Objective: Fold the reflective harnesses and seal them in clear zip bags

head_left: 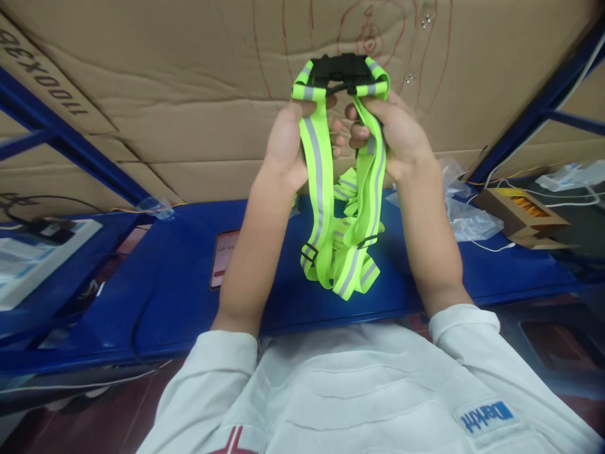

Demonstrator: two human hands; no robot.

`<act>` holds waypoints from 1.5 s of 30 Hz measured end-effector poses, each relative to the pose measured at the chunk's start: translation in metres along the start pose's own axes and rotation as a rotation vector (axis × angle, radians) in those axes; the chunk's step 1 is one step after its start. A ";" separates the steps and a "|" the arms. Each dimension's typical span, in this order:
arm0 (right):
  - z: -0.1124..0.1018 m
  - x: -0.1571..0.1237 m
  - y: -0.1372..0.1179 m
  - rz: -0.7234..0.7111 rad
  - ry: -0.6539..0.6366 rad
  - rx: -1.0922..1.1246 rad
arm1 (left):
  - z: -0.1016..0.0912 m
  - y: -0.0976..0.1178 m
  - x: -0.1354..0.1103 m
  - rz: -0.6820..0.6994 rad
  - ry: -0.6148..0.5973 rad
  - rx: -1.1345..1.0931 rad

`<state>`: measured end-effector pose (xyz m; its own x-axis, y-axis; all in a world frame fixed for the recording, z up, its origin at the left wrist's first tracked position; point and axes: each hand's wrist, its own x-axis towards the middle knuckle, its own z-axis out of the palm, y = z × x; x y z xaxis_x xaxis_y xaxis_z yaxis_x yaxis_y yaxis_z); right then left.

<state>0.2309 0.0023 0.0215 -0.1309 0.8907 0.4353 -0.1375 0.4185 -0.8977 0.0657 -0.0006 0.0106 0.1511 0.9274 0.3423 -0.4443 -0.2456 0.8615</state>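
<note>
Blue table (174, 271): lay below the fingers.
Reflective straps (320, 183): hung from the fingers; I judged the step to be holding them up by the buckle end, and the next move called for an even grip. Lower overlaps were untraceable.
Left hand (285, 142): fingers were clamped on the straps, partly hidden.
Right hand (403, 133): fingers were curled tight on the other run.
Black buckle (340, 67): sat just above the fingers; latch detail was unclear.

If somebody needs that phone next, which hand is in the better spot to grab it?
Probably the left hand: the phone lies on the left, farther from the right hand. Both hold green straps, so it might let go first.
</note>
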 end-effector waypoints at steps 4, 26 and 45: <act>0.012 -0.010 0.003 -0.112 -0.003 -0.016 | 0.000 0.001 -0.003 -0.054 -0.117 -0.120; 0.006 0.001 -0.005 -0.116 0.036 0.320 | -0.015 0.017 0.008 0.100 -0.058 0.399; -0.002 -0.022 -0.016 -0.014 -0.314 0.088 | 0.003 -0.002 0.007 0.353 0.105 0.236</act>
<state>0.2376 -0.0238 0.0259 -0.4228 0.7814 0.4590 -0.2237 0.4009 -0.8884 0.0703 0.0053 0.0121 -0.0698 0.7953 0.6022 -0.2368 -0.5996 0.7645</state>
